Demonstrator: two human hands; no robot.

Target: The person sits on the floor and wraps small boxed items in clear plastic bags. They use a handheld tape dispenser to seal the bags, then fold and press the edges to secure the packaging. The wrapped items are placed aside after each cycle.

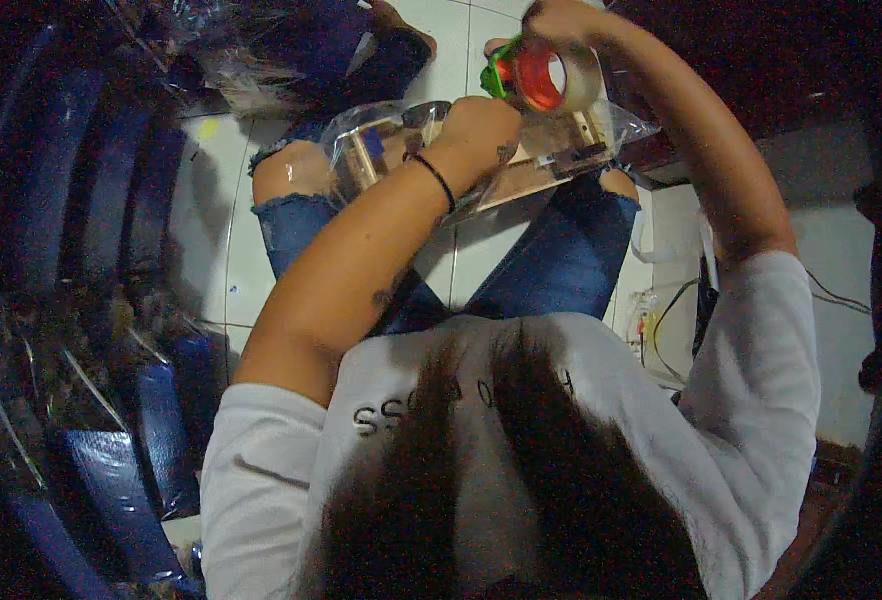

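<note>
Across my knees lies a clear plastic bag (551, 180) with flat wooden parts and a few dark and blue pieces inside. My left hand (483, 132) is closed at the middle of the bag, gripping it, its fingertips hidden behind the knuckles. Beyond the bag's far right side, my right hand (561, 22) is closed around a tape dispenser (537, 75) with a green end and a red hub. Its wide roll of clear tape (583, 80) faces me, just above the bag. Whether a strip of tape runs to the bag, I cannot tell.
Plastic-wrapped dark goods (231, 50) are piled at the far left. Several blue, film-covered panels (111, 480) stand along the left. White floor tiles (451, 30) show between things. Dark furniture (741, 60) stands at the far right, and a thin cable (661, 320) lies at the right.
</note>
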